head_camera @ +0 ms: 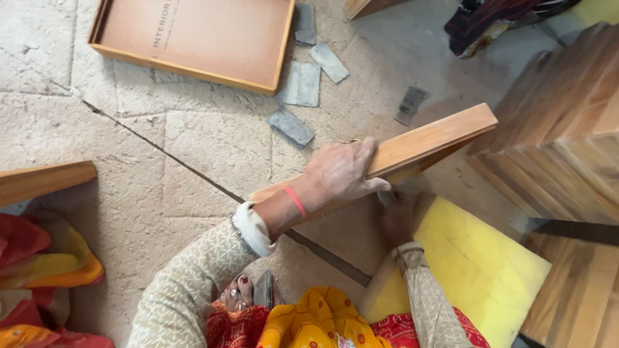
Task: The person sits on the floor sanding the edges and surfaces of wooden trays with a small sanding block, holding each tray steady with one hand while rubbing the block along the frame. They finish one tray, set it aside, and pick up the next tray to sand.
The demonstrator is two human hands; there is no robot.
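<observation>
Wooden tray (pixel 412 145) — a shallow, light-brown piece held on edge — slants from the middle of the view up toward the right, above the stone floor (pixel 129 148). Nearest, yellow and red patterned cloth (pixel 322 322) covers the person's lap, and a foot with painted toenails (pixel 237 293) shows beside it. The left hand (pixel 342 171) is clamped over the tray's top edge, fingers curled down its far face. The right hand (pixel 396 216) sits beneath it in shadow, against the lower side — whether it grips, I cannot tell. A yellow foam pad (pixel 483 264) lies just right of that hand. Stacked wooden pieces (pixel 554 129) stand further right. Beyond, grey sandpaper scraps (pixel 300 87) are scattered on the floor, and a larger open tray (pixel 193 35) lies flat at the far edge.
</observation>
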